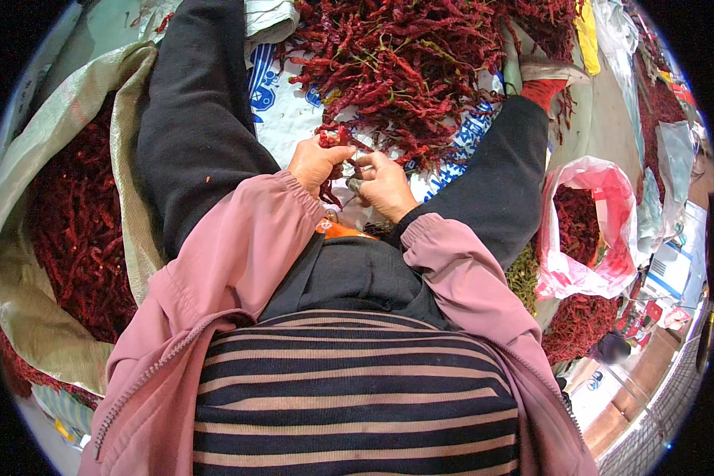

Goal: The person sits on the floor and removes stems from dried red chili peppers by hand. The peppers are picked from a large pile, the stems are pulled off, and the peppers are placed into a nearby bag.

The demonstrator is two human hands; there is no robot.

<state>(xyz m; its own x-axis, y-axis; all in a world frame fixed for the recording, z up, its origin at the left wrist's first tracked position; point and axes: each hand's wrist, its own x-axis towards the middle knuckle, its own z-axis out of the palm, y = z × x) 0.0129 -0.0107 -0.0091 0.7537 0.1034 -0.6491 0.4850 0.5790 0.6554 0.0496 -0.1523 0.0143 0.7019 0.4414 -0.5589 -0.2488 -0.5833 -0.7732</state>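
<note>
Between the person's legs, a heap of dried red chili peppers [392, 77] lies on a white printed plastic sack [285, 128]. My left hand [318, 162] is closed around several dried red chilies [333, 138], some sticking out above and below the fingers. Close beside it on the right, my right hand [384, 184] has its thumb and fingers bent at the chilies' stem side. A dark covering shows on one of its digits. Whether that hand pinches a stem is too small to tell.
On the left stands an open woven sack [128, 178] full of red chilies. A pink-and-white plastic bag [619, 238] with chilies is at the right, beside greenish stems [523, 279] and another chili pile [583, 324]. My outstretched legs flank the heap.
</note>
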